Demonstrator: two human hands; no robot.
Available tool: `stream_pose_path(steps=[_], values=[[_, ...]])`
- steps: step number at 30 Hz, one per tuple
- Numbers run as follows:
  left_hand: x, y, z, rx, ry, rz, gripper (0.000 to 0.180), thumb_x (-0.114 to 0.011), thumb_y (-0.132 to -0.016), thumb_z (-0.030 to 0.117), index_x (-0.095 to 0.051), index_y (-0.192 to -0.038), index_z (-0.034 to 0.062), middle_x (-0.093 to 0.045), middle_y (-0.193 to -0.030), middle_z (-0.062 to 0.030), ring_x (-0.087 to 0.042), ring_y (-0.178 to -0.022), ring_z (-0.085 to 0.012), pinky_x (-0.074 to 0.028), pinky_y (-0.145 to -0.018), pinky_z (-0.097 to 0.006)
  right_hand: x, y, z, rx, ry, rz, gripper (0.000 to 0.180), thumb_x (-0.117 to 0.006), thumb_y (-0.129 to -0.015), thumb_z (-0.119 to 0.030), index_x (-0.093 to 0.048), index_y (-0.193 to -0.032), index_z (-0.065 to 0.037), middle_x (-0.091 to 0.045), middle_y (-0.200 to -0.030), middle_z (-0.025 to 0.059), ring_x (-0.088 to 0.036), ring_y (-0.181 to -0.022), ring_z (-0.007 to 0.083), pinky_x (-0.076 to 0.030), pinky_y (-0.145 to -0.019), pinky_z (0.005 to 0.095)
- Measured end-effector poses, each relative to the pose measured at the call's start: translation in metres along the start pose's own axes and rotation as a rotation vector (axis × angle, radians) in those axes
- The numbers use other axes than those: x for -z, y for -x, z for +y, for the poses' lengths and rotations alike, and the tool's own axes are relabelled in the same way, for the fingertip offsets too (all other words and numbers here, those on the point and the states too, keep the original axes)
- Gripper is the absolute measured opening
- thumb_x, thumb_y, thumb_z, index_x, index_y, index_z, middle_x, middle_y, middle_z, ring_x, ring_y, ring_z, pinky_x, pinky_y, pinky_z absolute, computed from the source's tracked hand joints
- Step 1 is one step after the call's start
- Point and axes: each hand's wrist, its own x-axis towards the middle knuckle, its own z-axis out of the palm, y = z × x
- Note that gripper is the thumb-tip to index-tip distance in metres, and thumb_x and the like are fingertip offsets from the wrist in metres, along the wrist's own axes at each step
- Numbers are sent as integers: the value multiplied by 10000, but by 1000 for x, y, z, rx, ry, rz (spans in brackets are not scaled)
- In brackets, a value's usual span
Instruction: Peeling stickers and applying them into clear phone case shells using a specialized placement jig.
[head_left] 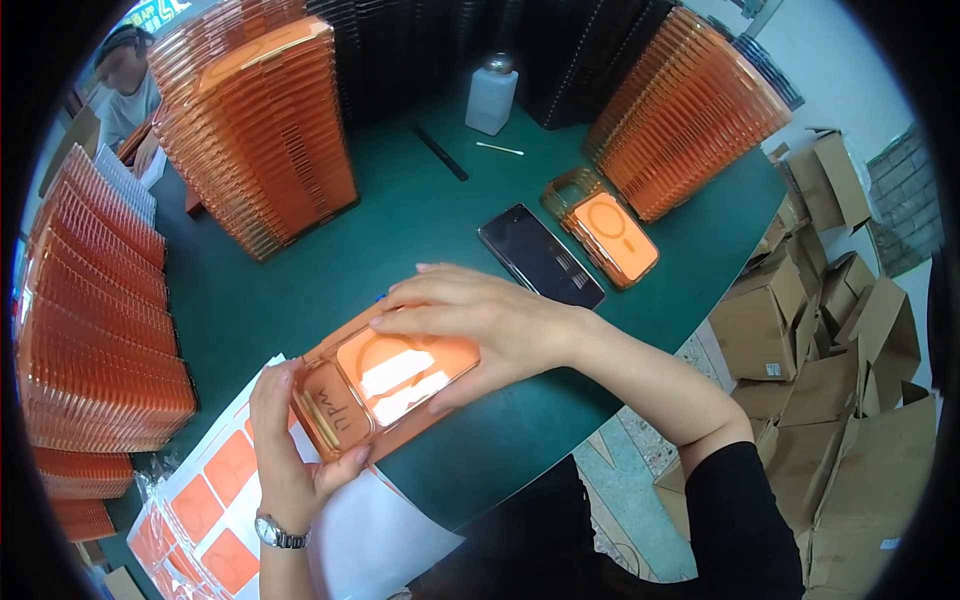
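A see-through orange plastic case (345, 405) lies tilted at the table's near edge. On it sits a bright orange panel (455, 355) with a ring mark and strong glare; handwriting shows beside the panel. My left hand (290, 450) grips the case's left end, thumb on the near corner and fingers along the far side. My right hand (500, 325) spans the panel from above, its thumb at the near edge and fingertips at the far edge. Beneath my left hand is a sheet of orange ring-marked stickers (230, 468).
Tall stacks of orange cases stand at the left (105, 330), back left (265, 140) and back right (685, 115). A dark phone (540, 255) lies beside another orange case (612, 238). Behind are a white bottle (491, 95), a cotton swab (500, 149) and a black strip (440, 153). Cardboard boxes (780, 330) pile at right.
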Motion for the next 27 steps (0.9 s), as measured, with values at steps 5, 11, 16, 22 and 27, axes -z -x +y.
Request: stream_pose_path(steps=[5, 11, 16, 22, 27], values=[[-6, -33, 16, -23, 276, 306, 1273, -732, -725, 749, -91, -1619, 109, -320, -1573, -269, -339, -1446, -442, -263, -1180, -556, 24, 5, -10, -14, -169, 105, 952, -930, -660, -364, -503, -1441, -28, -565, -1366, 177, -557, -1279, 329, -392, -1128, 478], [57, 39, 46, 451, -329, 485, 985, -536, -901, 704, -85, -1627, 216, -202, -1655, -202, -255, -1513, -398, -236, -1201, -610, 46, 34, -47, -400, -1280, 571, 1205, -551, -742, -898, -307, -1529, -19, -478, -1428, 245, -578, -1244, 406, -508, -1027, 537], [86, 135, 60, 508, -651, 314, 810, -655, -990, 330, -213, -1589, 13, -213, -1625, -266, -299, -1472, -423, -337, -1178, -542, 24, 73, -36, -66, -1721, 529, 1202, -606, -711, -887, -276, -1560, -104, -479, -1405, 266, -577, -1209, 476, -532, -969, 569], [115, 263, 64, 968, -851, 353, 905, -701, -933, 477, -308, -1526, -82, -448, -1469, -331, -437, -1379, -438, -367, -1157, -501, 20, 83, -42, 0, -1902, 563, 1251, -697, -635, -865, -308, -1543, -99, -492, -1386, 273, -595, -1166, 471, -550, -949, 561], [111, 274, 77, 1336, -707, 209, 1008, -631, -886, 679, -361, -1510, -65, -457, -1476, -316, -446, -1379, -413, -347, -1173, -443, 22, 84, -41, -51, -1889, 547, 1231, -726, -635, -835, -330, -1527, -85, -524, -1347, 279, -611, -1139, 473, -572, -909, 556]])
